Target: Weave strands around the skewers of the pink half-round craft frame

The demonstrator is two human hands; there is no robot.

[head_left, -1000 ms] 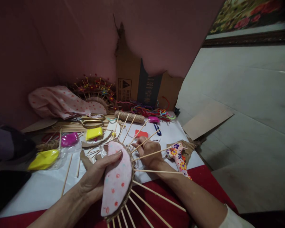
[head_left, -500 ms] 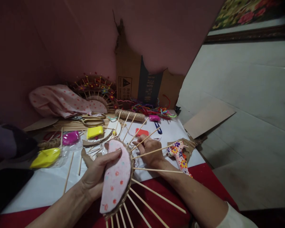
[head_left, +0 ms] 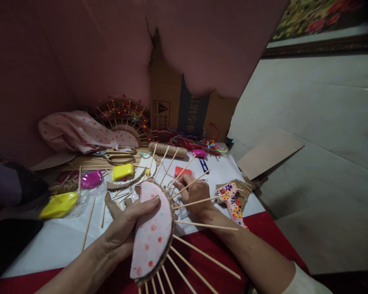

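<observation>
At the bench [head_left: 222,168], left grip [head_left: 122,230] is clasping the spotted half-disc [head_left: 155,239] by its straight side; right grip [head_left: 198,192], hold unclear, is lying behind its sticks [head_left: 207,257].

Hands: two, left hand [head_left: 122,228] and right hand [head_left: 198,192]
Half-round dotted panels: two, held panel [head_left: 151,232] and rear panel [head_left: 125,139]
Sticks [head_left: 207,257] fanning from the held panel: about fifteen
Yellow packets [head_left: 122,171]: two
Purple packet [head_left: 91,179]: one
Pink packet [head_left: 200,153]: one
Orange-red packet [head_left: 187,172]: one
Gold-handled scissors [head_left: 121,156]: one pair
Twine roll [head_left: 162,149]: one
Blue tool [head_left: 204,164]: one
Floral stuffed figure [head_left: 234,203]: one
Warning triangle [head_left: 162,108] on cardboard [head_left: 165,87]: one
Framed picture [head_left: 325,20]: one
Long sticks [head_left: 86,163] in the stack: too many to tell apart
Coloured strands [head_left: 190,141]: too tangled to count
</observation>
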